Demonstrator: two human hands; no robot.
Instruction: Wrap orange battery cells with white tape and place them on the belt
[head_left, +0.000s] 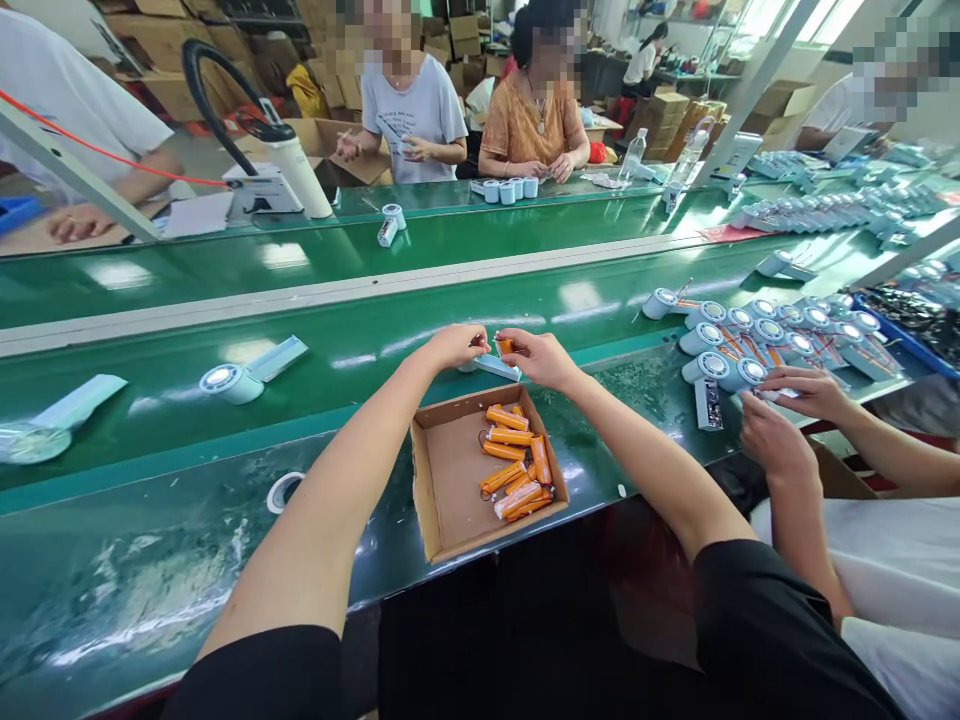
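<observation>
My right hand [544, 360] grips an orange battery pack [505, 345] by its side, over the near edge of the green belt. Close beside it, my left hand [456, 346] has its fingertips pinched together; whatever is between them is too small to make out. Just below both hands lies a light-blue plastic housing [498, 368], partly covered by my fingers. Nearer to me is a shallow cardboard box [450, 480], with several orange battery packs [510, 437] with thin wires heaped on its right side.
Light-blue housings with round heads [231, 382] lie leftward on the belt [360, 345]. A white ring [285, 492] sits near my left forearm. At right, a co-worker's hands [784, 420] work beside many grouped housings [765, 330]. Other people sit across the belt.
</observation>
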